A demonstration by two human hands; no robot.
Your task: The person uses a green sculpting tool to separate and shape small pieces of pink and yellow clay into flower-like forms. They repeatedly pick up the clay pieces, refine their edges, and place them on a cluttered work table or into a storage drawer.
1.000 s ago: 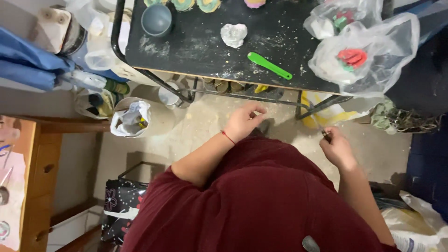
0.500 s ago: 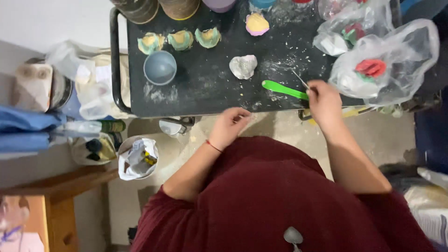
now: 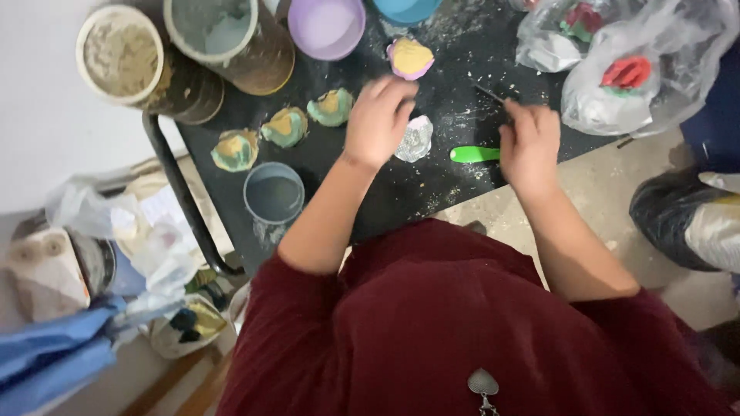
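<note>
We are finding a pale grey-white lump of clay [image 3: 417,139] lying on the black, dust-speckled bench [image 3: 370,192], near its front edge. The left hand [image 3: 378,119] is resting over the lump's left side with its fingers curled loosely downward; the fingertips are touching or just beside it, and we cannot tell whether they are gripping it. The right hand [image 3: 530,146] is sitting just right of the lump, closed around a thin dark stick-like tool [image 3: 490,94] whose tip is pointing up and to the left. A flat bright green plastic tool [image 3: 474,154] is lying on the bench between the lump and the right hand, its right end hidden under that hand.

Moving outward, we are noting a yellow-topped clay piece with a pink rim [image 3: 410,58] just above the left hand, and three small green-and-yellow clay shells [image 3: 285,127] lined up to the left of it. A small round grey-blue bowl [image 3: 274,192] is standing near the bench's front left. Along the far edge, a lilac bowl [image 3: 326,27] and two large cylindrical tubs [image 3: 193,54] are standing close together. At the right, clear plastic bags holding red and green pieces [image 3: 632,73] are resting partly on the bench. The person is wearing a dark red garment [image 3: 462,323].
</note>
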